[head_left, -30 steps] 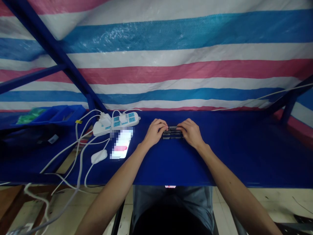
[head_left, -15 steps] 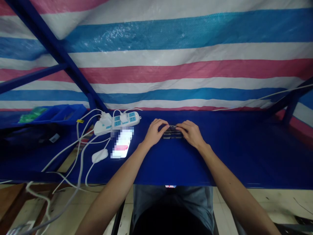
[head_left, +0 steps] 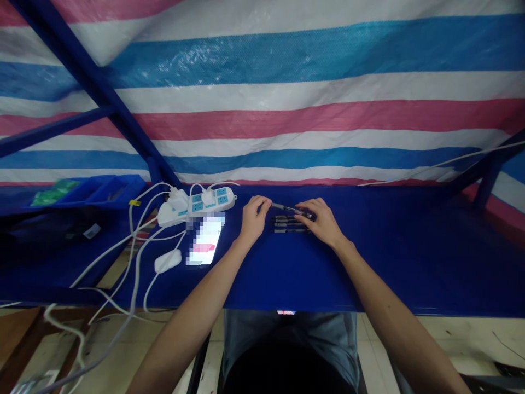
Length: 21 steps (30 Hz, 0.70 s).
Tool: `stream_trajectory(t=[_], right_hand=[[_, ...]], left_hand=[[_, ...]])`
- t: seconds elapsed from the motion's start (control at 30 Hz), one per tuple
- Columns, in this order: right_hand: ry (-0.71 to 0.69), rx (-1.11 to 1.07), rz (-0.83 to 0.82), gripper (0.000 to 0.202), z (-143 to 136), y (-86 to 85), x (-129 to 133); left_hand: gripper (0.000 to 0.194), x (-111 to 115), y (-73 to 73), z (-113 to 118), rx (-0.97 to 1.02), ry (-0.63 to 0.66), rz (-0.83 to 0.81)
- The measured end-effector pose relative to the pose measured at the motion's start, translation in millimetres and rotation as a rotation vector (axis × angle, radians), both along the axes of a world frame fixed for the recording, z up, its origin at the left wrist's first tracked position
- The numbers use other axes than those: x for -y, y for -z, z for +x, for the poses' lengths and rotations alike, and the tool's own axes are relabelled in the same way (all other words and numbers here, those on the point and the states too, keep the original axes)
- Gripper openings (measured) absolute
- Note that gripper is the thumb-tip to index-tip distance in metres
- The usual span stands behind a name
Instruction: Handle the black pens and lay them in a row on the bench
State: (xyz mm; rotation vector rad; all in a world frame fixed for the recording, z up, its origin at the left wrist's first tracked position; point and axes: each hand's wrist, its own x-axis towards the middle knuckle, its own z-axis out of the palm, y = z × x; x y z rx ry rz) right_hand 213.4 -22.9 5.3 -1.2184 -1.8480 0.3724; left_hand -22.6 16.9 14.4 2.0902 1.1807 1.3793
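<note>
A pen [head_left: 286,208] with a clear barrel and a dark end lies slantwise between my two hands. My left hand [head_left: 254,220] pinches its left tip between thumb and fingers. Around its darker right end, the fingers of my right hand [head_left: 324,221] are closed. Just below, on the blue tabletop, several more dark pens [head_left: 284,224] lie side by side in a row, pointing left to right. My right thumb and fingers hide part of their right ends.
Left of my hands lie a lit phone [head_left: 207,241], a white power strip [head_left: 213,201] with plugs and a white adapter [head_left: 168,261]. White cables [head_left: 135,273] trail off the blue table [head_left: 410,246]. Blue bins [head_left: 110,190] stand at far left; a striped sheet [head_left: 287,126] hangs behind.
My left hand has shifted left, away from the row of pens. One pen is now raised and tilted between my hands, apart from the others, which stay in place.
</note>
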Motion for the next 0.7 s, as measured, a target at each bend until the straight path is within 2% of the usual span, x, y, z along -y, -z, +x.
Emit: stream_trajectory(t=[0.13,0.23,0.37,0.43,0.57,0.7], right_hand=[[-0.04,-0.184,-0.154,0.028,-2.0,0.0,1.4],[-0.109,-0.433,-0.286,0.038,-3.0,-2.0,2.0],[-0.239,-0.795,-0.447,0.037,-1.9,-4.9,1.6],[-0.304,-0.91,-0.513,0.049,0.0,-5.7,1.0],[-0.323,-0.953,-0.519,0.079,3.6,-5.9,-0.5],[-0.294,-0.89,-0.555,0.068,4.0,-5.1,-2.0]], left_hand=[[0.028,-0.2,0.4,0.9,-0.003,-0.013,-0.008],[0.023,-0.7,1.6,1.4,-0.016,0.006,-0.013],[0.017,0.1,2.7,2.6,-0.051,0.081,-0.018],[0.015,1.1,2.8,3.4,-0.073,0.11,-0.022],[0.015,2.6,2.8,4.4,-0.094,0.127,-0.021],[0.014,2.5,3.4,3.9,-0.113,0.126,-0.017]])
